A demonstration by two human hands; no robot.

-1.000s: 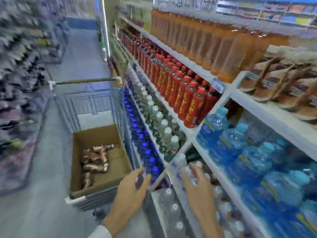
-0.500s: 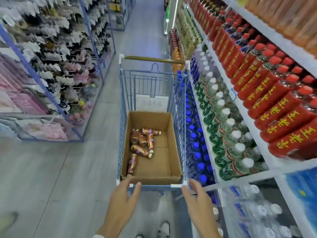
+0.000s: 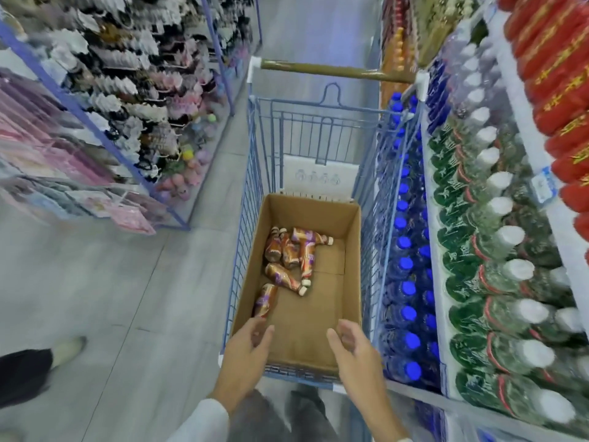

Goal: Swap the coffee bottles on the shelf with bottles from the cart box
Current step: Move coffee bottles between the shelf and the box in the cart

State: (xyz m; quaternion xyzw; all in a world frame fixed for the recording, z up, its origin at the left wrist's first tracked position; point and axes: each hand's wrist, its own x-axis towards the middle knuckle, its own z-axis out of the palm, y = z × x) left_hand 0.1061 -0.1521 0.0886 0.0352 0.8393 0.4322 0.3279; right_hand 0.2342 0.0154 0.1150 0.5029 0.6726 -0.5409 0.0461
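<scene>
A blue wire cart (image 3: 248,237) stands in the aisle with an open cardboard box (image 3: 350,250) inside it. Several brown coffee bottles (image 3: 288,256) with pale caps lie loose on the box floor, mostly toward its left side. My left hand (image 3: 245,358) hovers over the box's near left corner, fingers apart, just short of the nearest bottle (image 3: 265,299). My right hand (image 3: 357,355) hovers over the near right corner, also empty with fingers apart. No coffee bottles show on the shelf in this view.
The shelf unit (image 3: 436,282) on the right holds blue-capped bottles (image 3: 404,263), green-labelled white-capped bottles (image 3: 497,272) and red bottles (image 3: 561,100). A rack of hanging goods (image 3: 127,116) lines the left. Another person's shoe (image 3: 68,349) is at lower left on the grey floor.
The view swung from the right-hand shelf to the cart. My hands left the shelf bottles, came to the cart's near edge, and are now over the box's near end.
</scene>
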